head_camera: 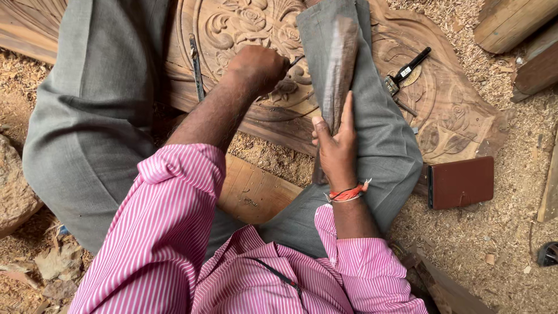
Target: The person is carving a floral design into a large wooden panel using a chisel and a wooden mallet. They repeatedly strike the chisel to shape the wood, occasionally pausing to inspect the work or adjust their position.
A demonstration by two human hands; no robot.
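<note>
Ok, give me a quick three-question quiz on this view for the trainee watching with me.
1. True or false: the right hand grips a long wooden mallet that lies over the grey trouser leg.
2. Multiple choice: what does the left hand press against the carved panel? A) a paint brush B) a thin metal chisel C) a saw
3. Short answer: what flat object lies on the sawdust to the right of the knee?

Key:
1. True
2. B
3. A phone in a brown folding case
</note>
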